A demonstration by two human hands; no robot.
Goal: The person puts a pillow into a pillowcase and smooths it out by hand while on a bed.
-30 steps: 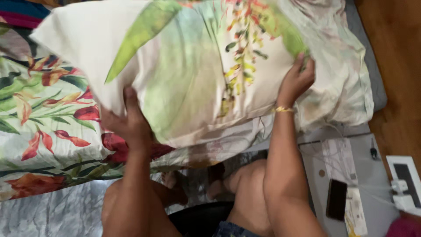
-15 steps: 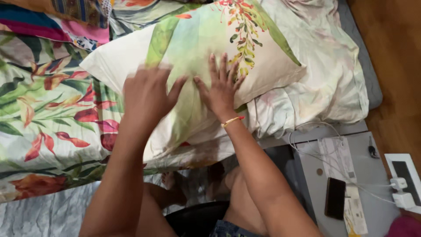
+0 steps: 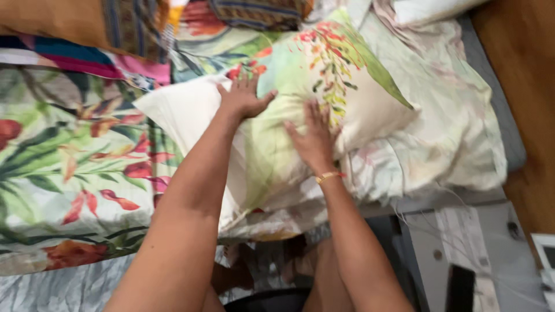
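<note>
A pillow in a pale case printed with green leaves and red flowers lies flat on the bed. My left hand rests palm down on its upper left part, fingers spread. Palm down as well, my right hand presses on the pillow's middle; a thin gold bracelet shows at that wrist. Neither hand grips anything.
A floral sheet covers the bed to the left. Crumpled pale bedding lies right of the pillow. Colourful striped cloths sit at the top. A grey low table with a dark phone, papers and white cables stands at lower right on a wooden floor.
The pillow, held up a second ago, now lies on the bed. Both hands moved onto its top; the left hand slid further up and away.
</note>
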